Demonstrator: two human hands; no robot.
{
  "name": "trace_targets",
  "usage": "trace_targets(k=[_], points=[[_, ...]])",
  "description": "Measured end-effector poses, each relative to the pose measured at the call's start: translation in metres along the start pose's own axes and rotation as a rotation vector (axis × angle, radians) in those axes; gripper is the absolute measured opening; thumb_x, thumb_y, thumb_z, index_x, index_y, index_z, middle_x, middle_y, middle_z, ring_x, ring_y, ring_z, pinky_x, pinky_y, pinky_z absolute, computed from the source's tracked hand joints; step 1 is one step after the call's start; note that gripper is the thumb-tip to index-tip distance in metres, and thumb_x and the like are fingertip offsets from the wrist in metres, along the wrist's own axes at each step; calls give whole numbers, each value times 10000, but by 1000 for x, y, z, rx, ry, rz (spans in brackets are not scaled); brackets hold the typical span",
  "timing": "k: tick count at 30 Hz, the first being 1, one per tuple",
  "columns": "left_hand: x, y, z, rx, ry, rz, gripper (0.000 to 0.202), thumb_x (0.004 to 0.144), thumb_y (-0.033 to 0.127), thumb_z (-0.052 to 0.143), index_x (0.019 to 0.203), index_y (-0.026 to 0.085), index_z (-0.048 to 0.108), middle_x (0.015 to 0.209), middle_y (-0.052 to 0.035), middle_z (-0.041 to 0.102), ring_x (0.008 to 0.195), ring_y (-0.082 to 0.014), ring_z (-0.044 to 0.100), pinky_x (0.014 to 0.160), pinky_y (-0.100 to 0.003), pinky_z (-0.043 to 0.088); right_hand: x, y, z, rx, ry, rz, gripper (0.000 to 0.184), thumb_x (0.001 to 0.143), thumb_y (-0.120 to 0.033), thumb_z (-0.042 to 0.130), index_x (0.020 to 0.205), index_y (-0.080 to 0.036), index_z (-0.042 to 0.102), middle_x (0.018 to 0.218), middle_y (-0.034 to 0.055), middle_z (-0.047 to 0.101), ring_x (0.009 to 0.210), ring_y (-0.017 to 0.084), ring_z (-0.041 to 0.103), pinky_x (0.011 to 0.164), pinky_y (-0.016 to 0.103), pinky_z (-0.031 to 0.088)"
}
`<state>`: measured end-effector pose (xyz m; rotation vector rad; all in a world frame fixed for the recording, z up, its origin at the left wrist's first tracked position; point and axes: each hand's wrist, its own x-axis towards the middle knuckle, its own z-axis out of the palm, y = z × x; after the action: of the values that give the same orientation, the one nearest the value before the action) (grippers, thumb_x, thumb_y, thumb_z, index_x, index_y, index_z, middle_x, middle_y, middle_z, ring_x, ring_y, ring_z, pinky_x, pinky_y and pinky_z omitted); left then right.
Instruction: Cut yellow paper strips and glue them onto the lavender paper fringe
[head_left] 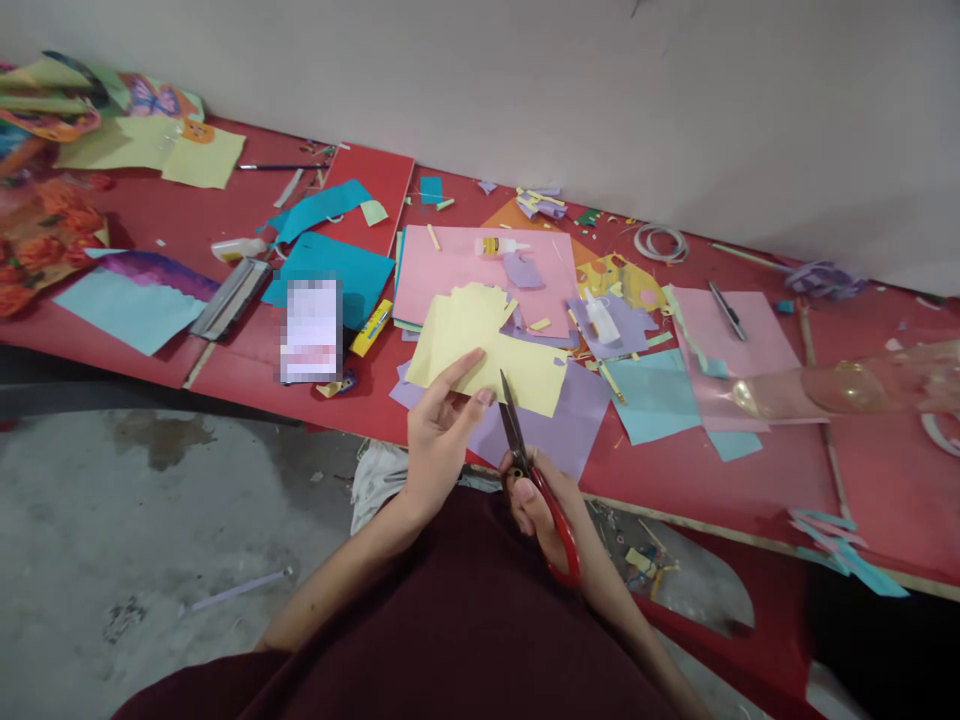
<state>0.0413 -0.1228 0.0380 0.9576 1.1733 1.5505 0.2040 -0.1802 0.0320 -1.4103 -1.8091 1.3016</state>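
My left hand point(442, 430) grips a sheet of pale yellow paper point(472, 335) by its near edge, thumb and fingers closed on it. The far edge of the sheet is cut into an uneven outline. My right hand point(544, 500) is wrapped round the red handles of a pair of scissors point(514, 425). Their dark blades point away from me, tips at the near edge of the yellow paper, and look nearly closed. Beneath lie a purple sheet point(581, 420) and a stack of pink paper point(435, 265) with a small glue bottle point(501, 246) on top.
A red table point(352, 400) runs along a pale wall. Left are a phone-like blurred screen point(311, 325), a yellow box point(371, 328) and a grey metal-edged case point(231, 298). Right are a white glue bottle point(601, 318), a pen point(727, 308) and a clear bottle point(832, 390) lying down.
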Motion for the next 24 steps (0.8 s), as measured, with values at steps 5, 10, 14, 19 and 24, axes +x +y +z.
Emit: trace_targets(k=[5, 10, 14, 19, 24], points=[[6, -1, -5, 46, 0, 32, 363, 900, 333, 741, 1253, 250, 709, 1351, -82, 695, 1021, -188, 751, 874, -304, 651, 0, -4, -1, 27, 19, 15, 353, 1041, -517, 417, 1121, -212, 574, 598, -44, 550, 492, 144, 538, 539, 251, 447], [4, 1, -5, 48, 12, 54, 382, 893, 302, 750, 1269, 251, 704, 1337, -78, 704, 1026, -191, 753, 853, -288, 655, 6, -5, 1, -306, 159, -135, 326, 1035, -464, 425, 1081, -180, 579, 774, 60, 710, 654, 216, 697, 597, 288, 505], [2, 2, -5, 27, 20, 49, 392, 872, 279, 773, 1260, 273, 715, 1331, -56, 710, 1013, -181, 758, 837, -259, 654, 9, -3, 3, -442, 221, -178, 282, 1043, -411, 423, 1069, -173, 573, 763, 62, 727, 625, 221, 714, 573, 286, 509], [2, 2, -6, 79, 22, 50, 385, 878, 292, 765, 1259, 272, 715, 1318, -57, 716, 1124, -219, 728, 860, -286, 655, 8, -3, 5, -511, 237, -202, 261, 1047, -390, 420, 1052, -173, 564, 767, 64, 739, 629, 224, 734, 548, 275, 499], [2, 2, -8, 117, 19, 60, 388, 882, 286, 761, 1266, 286, 708, 1313, -46, 719, 1024, -183, 749, 857, -290, 652, 9, -5, 4, -661, 300, -258, 290, 1047, -373, 415, 1061, -136, 581, 717, 71, 718, 571, 243, 714, 489, 284, 445]])
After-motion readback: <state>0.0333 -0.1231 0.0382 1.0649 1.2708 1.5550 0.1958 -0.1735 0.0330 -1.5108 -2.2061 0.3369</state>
